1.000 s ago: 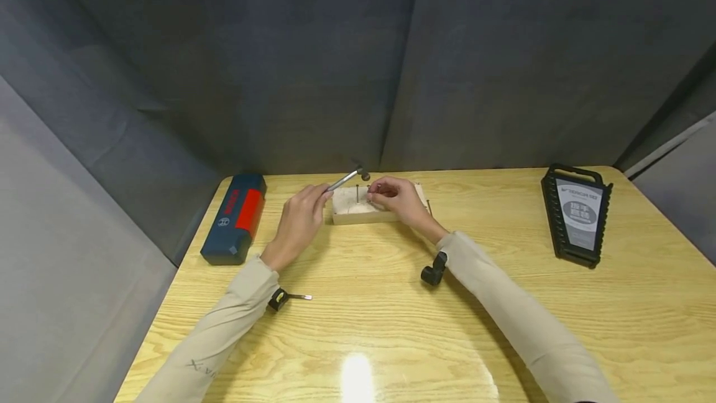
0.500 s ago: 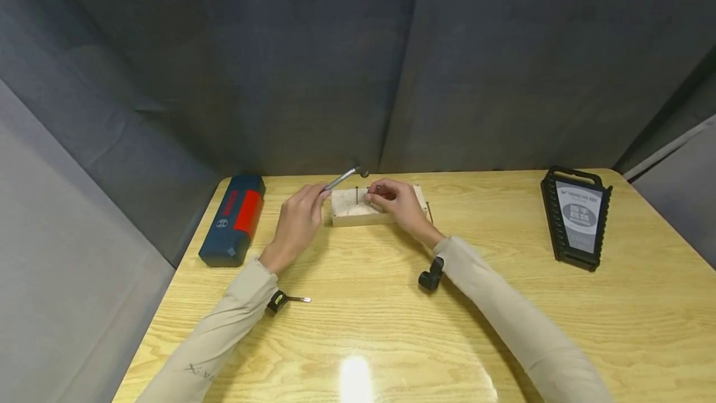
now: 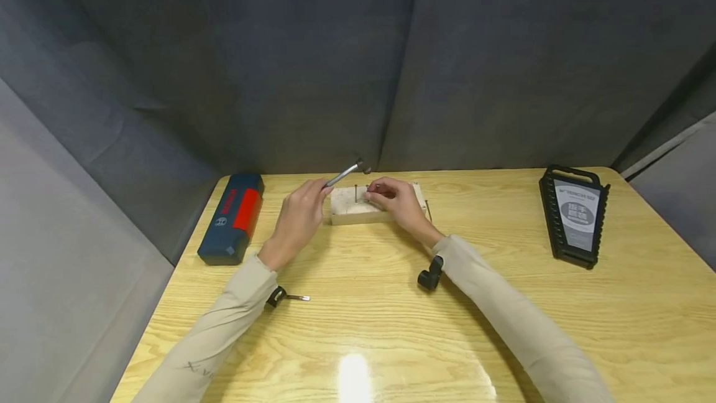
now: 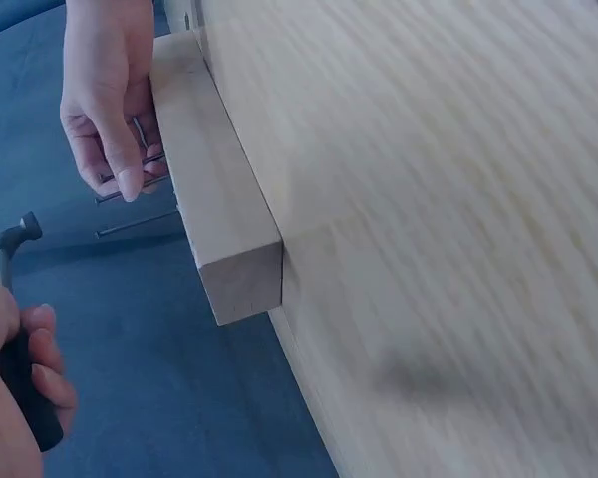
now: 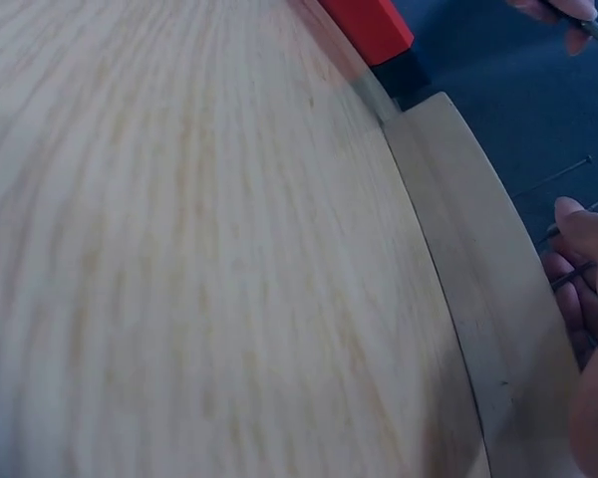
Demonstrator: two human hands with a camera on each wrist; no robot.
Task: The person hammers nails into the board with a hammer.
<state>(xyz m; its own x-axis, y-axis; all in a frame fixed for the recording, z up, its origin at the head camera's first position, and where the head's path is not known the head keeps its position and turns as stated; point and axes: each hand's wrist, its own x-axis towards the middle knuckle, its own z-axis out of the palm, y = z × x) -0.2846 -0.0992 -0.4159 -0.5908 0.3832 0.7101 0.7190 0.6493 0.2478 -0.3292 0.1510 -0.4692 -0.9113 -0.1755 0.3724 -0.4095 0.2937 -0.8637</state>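
My left hand [image 3: 299,216] grips a hammer [image 3: 342,175] by its black handle, the head raised over the back of a pale wooden block [image 3: 358,216]. A nail [image 3: 355,194] stands upright in the block's top, left of my right hand [image 3: 398,201]. That hand is at the block, and its thumb and fingers pinch another nail [image 4: 130,191], whose head pokes out past the thumb in the left wrist view. A further nail [image 4: 139,130] shows behind the thumb among the curled fingers. The pinched nail's tip is right at the block's top face.
A blue and red Bosch case [image 3: 232,219] lies on the wooden table [image 3: 358,316] at the left. At the right is a black wrench rack [image 3: 575,216]. Another nail [image 3: 428,210] shows at the block's right end. A dark curtain [image 3: 313,67] hangs behind the table.
The hammer head has risen slightly since half a second ago. My right hand stays at the same place on the block, still pinching the nail.
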